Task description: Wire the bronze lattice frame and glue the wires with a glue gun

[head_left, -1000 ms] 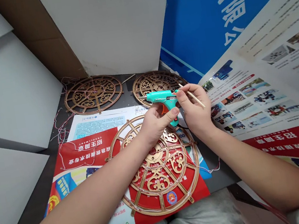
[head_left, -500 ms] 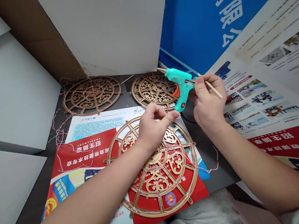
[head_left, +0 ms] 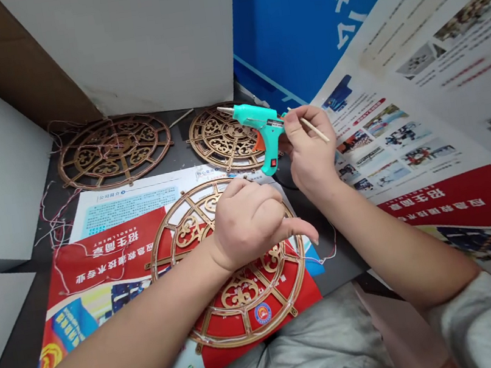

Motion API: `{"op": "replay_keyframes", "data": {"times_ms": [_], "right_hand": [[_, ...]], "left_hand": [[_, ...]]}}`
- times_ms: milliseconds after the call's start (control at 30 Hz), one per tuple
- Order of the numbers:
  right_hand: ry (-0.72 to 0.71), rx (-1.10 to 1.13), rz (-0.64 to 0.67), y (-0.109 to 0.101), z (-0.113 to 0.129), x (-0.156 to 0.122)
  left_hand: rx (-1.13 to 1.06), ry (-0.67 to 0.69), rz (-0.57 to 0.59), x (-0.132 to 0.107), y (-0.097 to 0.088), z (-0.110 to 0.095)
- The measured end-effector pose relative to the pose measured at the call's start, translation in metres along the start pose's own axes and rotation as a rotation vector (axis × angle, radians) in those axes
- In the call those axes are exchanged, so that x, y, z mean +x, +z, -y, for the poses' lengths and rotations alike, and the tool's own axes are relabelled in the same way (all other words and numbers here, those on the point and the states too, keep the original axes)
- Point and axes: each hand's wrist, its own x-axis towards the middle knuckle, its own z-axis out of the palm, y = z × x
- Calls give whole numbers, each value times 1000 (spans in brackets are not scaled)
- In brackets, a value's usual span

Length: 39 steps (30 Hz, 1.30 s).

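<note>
My left hand (head_left: 251,220) is above a round openwork panel (head_left: 238,294), its fingers curled in and the thumb stretched to the right. Whatever those fingers may hold is hidden. The panel is gold-brown with scrollwork, and thin wires run along its rings. My right hand (head_left: 314,146) pinches a thin wooden stick (head_left: 317,130) between thumb and fingers. Just left of it is a turquoise glue gun (head_left: 265,132) with an orange trigger, nozzle pointing left. I cannot tell whether the right fingers also touch the gun.
Two similar round panels lie at the back, one left (head_left: 116,151) and one right (head_left: 221,141). Printed leaflets (head_left: 116,243) lie under the front panel. Loose wires (head_left: 56,230) trail at the left. White boards (head_left: 136,40) and a blue printed board (head_left: 281,25) stand around the table.
The view has shifted, so things appear further left. My left hand has turned over, curling its fingers with the thumb out to the right. The right hand still grips the wooden stick.
</note>
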Motion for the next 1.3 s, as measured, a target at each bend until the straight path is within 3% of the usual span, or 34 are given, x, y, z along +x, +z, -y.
{"op": "replay_keyframes", "data": {"times_ms": [367, 667, 1300], "right_hand": [[46, -74, 55, 0, -1, -4], [96, -91, 77, 1, 0, -4], [114, -70, 65, 2, -3, -5]], "left_hand": [[-29, -98, 54, -1, 2, -3], [-63, -62, 83, -3, 1, -1], [-93, -172, 179, -6, 6, -1]]}}
